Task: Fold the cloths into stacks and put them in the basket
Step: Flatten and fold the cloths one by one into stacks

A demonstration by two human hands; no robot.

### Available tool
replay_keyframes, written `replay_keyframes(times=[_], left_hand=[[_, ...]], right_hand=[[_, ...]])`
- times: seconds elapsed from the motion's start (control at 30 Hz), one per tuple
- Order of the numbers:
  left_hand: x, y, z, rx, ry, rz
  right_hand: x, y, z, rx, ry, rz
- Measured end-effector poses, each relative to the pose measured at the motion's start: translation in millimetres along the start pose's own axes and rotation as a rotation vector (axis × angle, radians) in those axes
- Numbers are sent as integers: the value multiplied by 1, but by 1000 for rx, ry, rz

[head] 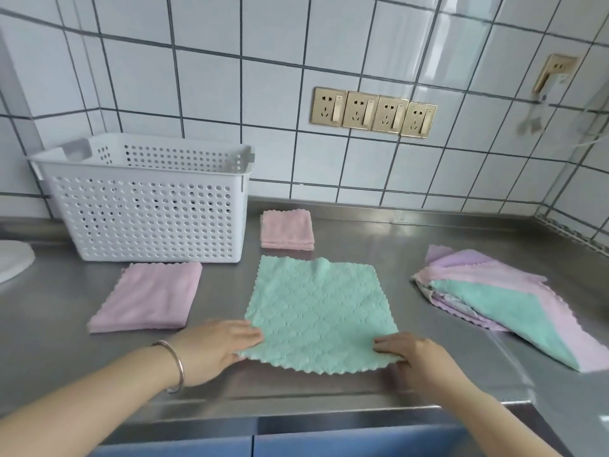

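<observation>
Pinching the green cloth (318,313) by its two corners nearest the counter's (428,245) front edge with both hands, left hand (217,344) and right hand (418,357), I judge it light, limp, easily folded.

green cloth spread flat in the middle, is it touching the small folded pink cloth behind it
Apart. The head view shows a strip of bare steel counter between the spread green cloth's far edge and the small folded pink cloth.

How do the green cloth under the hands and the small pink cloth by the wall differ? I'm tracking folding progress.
The green cloth lies unfolded in one layer; the small pink cloth is folded into a compact layered square. Green sits near the front edge, gripped by both hands; pink sits untouched behind it. Both have scalloped edges and rest on the steel counter.
</observation>
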State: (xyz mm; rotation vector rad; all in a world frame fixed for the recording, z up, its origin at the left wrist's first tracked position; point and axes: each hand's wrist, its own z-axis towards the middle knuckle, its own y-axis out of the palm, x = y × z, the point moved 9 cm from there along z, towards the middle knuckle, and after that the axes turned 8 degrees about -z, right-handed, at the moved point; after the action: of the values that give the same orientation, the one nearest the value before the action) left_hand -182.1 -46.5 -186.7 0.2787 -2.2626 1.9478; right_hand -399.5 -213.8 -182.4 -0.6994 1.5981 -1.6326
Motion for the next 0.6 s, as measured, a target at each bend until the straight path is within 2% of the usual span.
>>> replay_keyframes(times=[0.07, 0.13, 0.23, 0.3, 0.33, 0.43, 0.5, 0.6], left_hand=[[5, 8, -14, 2, 15, -2], [9, 2, -26, 117, 52, 8], [19, 8, -39, 46, 61, 120], [11, 22, -40, -164, -57, -20], [8, 15, -34, -152, -99, -87], [-22, -31, 2, 108, -235, -325], [-49, -51, 33, 321, -362, -343], [-80, -55, 72, 424, -560, -363]], right_hand=[[-2, 2, -10, 15, -26, -9], [-3, 3, -18, 29, -42, -47], [-16, 1, -31, 17, -108, -92], [-17, 3, -32, -132, -102, -59], [-16, 0, -29, -179, -79, -35], [-2, -25, 9, -69, 80, 45], [8, -23, 43, -34, 168, -1], [7, 2, 91, -96, 214, -50]])
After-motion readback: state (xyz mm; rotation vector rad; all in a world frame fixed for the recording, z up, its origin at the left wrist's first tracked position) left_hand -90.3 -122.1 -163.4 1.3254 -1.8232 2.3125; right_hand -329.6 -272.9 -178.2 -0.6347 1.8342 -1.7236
